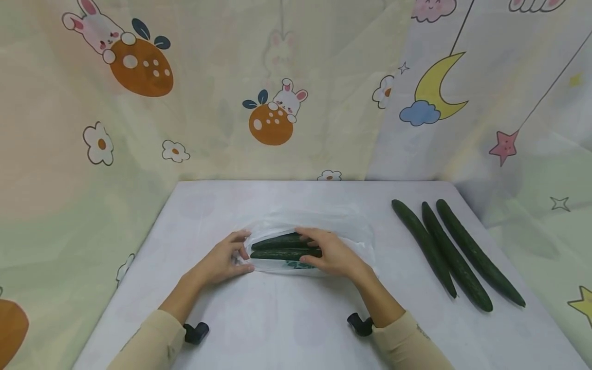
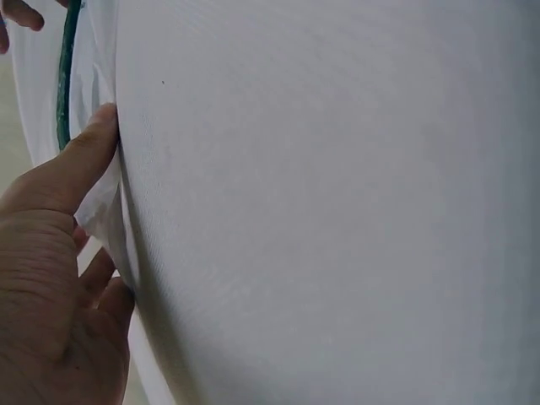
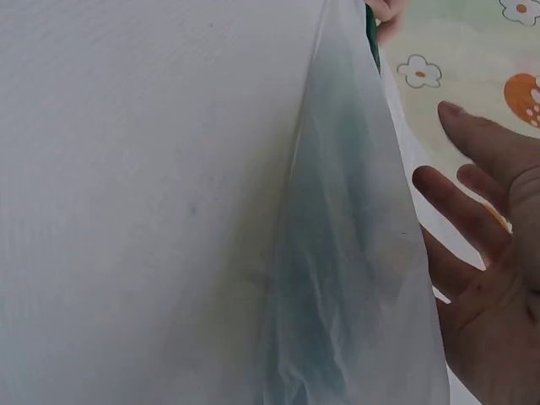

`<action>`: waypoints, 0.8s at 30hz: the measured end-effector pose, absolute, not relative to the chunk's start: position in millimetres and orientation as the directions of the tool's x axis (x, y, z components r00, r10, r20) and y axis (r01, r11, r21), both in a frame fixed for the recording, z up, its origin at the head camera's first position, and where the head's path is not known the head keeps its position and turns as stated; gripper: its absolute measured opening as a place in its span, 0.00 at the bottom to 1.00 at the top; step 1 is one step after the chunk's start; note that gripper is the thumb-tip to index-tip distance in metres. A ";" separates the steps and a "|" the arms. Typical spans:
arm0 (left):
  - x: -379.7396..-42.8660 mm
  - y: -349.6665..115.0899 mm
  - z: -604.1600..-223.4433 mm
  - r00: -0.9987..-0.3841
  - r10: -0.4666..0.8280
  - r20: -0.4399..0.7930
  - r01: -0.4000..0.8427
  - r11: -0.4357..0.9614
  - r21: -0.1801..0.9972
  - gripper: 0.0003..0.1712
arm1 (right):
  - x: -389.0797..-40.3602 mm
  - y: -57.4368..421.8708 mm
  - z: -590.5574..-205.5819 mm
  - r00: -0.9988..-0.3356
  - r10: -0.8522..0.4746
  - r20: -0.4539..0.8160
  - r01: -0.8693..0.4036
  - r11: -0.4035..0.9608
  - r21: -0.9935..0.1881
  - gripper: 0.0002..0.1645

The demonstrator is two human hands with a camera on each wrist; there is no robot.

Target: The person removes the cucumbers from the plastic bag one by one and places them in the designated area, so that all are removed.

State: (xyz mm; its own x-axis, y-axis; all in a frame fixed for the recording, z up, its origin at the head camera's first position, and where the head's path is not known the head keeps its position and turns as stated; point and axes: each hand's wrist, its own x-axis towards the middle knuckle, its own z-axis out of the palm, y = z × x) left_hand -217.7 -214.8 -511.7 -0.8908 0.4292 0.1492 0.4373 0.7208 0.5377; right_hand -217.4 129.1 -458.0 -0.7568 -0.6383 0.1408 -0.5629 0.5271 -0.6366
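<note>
Two dark green cucumbers [image 1: 277, 254] lie side by side in a thin white plastic bag [image 1: 344, 218] in the middle of the table. At the bag's left end, my left hand [image 1: 224, 260] holds its edge, thumb in front and fingers behind. That thumb [image 2: 80, 160] lies along the bag's rim in the left wrist view. My right hand [image 1: 335, 253] is over the right part of the cucumbers and hides their right ends. Its fingers are spread and loosely bent beside the bag [image 3: 354, 253] in the right wrist view, gripping nothing.
Three more cucumbers [image 1: 458, 254] lie slanted, close together, on the right side of the white table [image 1: 277, 318]. A patterned cloth [image 1: 208, 92] hangs behind the table's back edge and along its sides. Each wrist carries a small black camera mount [image 1: 196, 333].
</note>
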 end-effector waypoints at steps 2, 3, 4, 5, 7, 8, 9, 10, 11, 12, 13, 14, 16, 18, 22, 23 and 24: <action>-218.3 -215.8 -512.0 -0.890 0.430 0.154 0.440 0.720 0.537 0.16 | -218.8 128.6 -459.8 -0.762 -0.636 0.125 -0.568 0.562 -0.601 0.38; -218.6 -216.2 -512.2 -0.890 0.429 0.153 0.439 0.720 0.538 0.16 | -219.5 128.4 -460.9 -0.762 -0.636 0.123 -0.577 0.579 -0.576 0.37; -218.6 -216.5 -512.3 -0.891 0.429 0.149 0.436 0.719 0.541 0.16 | -220.1 128.0 -461.8 -0.763 -0.636 0.116 -0.582 0.597 -0.552 0.36; -218.5 -216.6 -512.4 -0.892 0.428 0.143 0.432 0.719 0.545 0.16 | -220.8 127.6 -462.6 -0.762 -0.639 0.109 -0.588 0.610 -0.531 0.35; -218.0 -216.9 -512.6 -0.891 0.432 0.139 0.433 0.716 0.548 0.16 | -221.9 126.8 -463.9 -0.760 -0.643 0.101 -0.597 0.627 -0.500 0.34; -217.6 -216.8 -512.6 -0.891 0.432 0.137 0.431 0.714 0.552 0.16 | -222.2 126.4 -464.3 -0.758 -0.644 0.100 -0.600 0.628 -0.495 0.34; -217.2 -216.8 -512.6 -0.893 0.429 0.134 0.427 0.715 0.554 0.16 | -222.4 125.9 -464.3 -0.758 -0.644 0.100 -0.600 0.630 -0.493 0.34; -216.9 -216.8 -512.5 -0.895 0.427 0.132 0.423 0.715 0.557 0.16 | -222.6 125.4 -464.2 -0.760 -0.643 0.096 -0.597 0.632 -0.494 0.34; -216.7 -216.8 -512.4 -0.895 0.426 0.134 0.423 0.714 0.557 0.16 | -222.8 124.7 -464.0 -0.758 -0.645 0.099 -0.600 0.629 -0.494 0.34; -216.8 -217.0 -512.4 -0.895 0.425 0.136 0.424 0.714 0.557 0.16 | -223.0 124.0 -463.5 -0.757 -0.645 0.099 -0.600 0.629 -0.494 0.33; -217.0 -217.0 -512.4 -0.897 0.422 0.134 0.420 0.715 0.559 0.16 | -223.3 123.2 -462.9 -0.756 -0.647 0.096 -0.601 0.630 -0.492 0.33; -217.3 -216.8 -512.1 -0.898 0.420 0.132 0.416 0.715 0.561 0.16 | -223.7 122.2 -462.4 -0.758 -0.647 0.083 -0.597 0.637 -0.488 0.33; -218.3 -216.8 -511.7 -0.900 0.418 0.126 0.411 0.716 0.564 0.16 | -224.0 120.3 -462.3 -0.754 -0.654 0.064 -0.598 0.643 -0.479 0.32; -219.2 -216.9 -512.2 -0.900 0.419 0.124 0.411 0.715 0.565 0.16 | -224.6 118.6 -464.2 -0.755 -0.654 0.040 -0.590 0.652 -0.477 0.31; -219.1 -216.3 -513.1 -0.904 0.413 0.109 0.396 0.714 0.577 0.16 | -226.5 116.5 -471.6 -0.755 -0.655 0.021 -0.584 0.657 -0.477 0.32; -218.7 -216.3 -513.5 -0.904 0.413 0.109 0.396 0.715 0.577 0.16 | -227.0 116.3 -472.9 -0.753 -0.658 0.020 -0.584 0.652 -0.484 0.32; -218.4 -216.1 -513.4 -0.903 0.415 0.112 0.399 0.713 0.576 0.16 | -227.7 115.9 -473.8 -0.746 -0.666 0.020 -0.587 0.642 -0.493 0.33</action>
State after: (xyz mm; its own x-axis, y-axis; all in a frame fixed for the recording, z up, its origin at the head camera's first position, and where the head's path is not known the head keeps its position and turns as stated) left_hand -218.4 -216.1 -513.4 -0.9028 0.4152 0.1118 0.3993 0.7131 0.5762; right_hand -227.7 115.9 -473.8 -0.7455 -0.6662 0.0201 -0.5872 0.6422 -0.4928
